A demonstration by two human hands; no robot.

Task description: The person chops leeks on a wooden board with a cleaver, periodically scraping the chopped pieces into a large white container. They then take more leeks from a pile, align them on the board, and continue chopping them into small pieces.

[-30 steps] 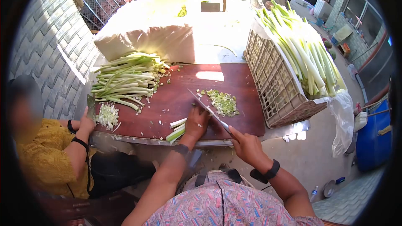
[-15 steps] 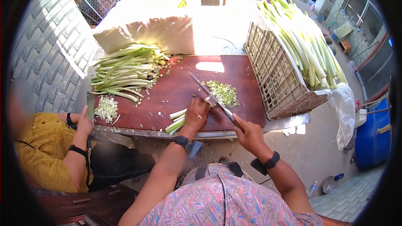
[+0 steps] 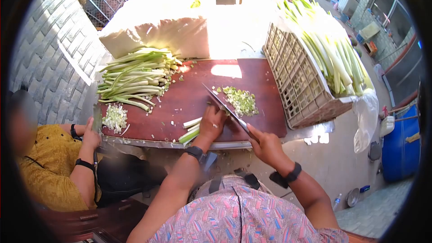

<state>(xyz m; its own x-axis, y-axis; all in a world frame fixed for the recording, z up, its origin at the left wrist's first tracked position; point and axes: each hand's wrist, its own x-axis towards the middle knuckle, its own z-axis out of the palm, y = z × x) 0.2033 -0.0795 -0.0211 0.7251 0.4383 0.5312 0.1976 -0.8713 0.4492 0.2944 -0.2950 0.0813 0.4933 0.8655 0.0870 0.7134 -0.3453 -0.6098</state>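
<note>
My left hand (image 3: 212, 123) presses a few green onions (image 3: 191, 130) against the reddish-brown board (image 3: 189, 90); their cut ends stick out to its left. Wrapped around the handle of a long knife (image 3: 225, 107), my right hand (image 3: 268, 147) keeps the blade slanting up and left, close beside my left fingertips. Just beyond the blade lies a heap of chopped green onion (image 3: 240, 100). The onion ends under my left fingers are hidden.
A pile of whole green onions (image 3: 135, 76) and chopped white bits (image 3: 115, 118) lie on the left, near a co-worker's hand (image 3: 92, 135) holding a blade. At right, a plastic crate (image 3: 294, 81) holds long green onions (image 3: 333, 58). A blue barrel (image 3: 400, 144) stands lower right.
The knife and my right hand have shifted slightly left, and the blade sits lower against my left fingers. My left hand still holds the onions.
</note>
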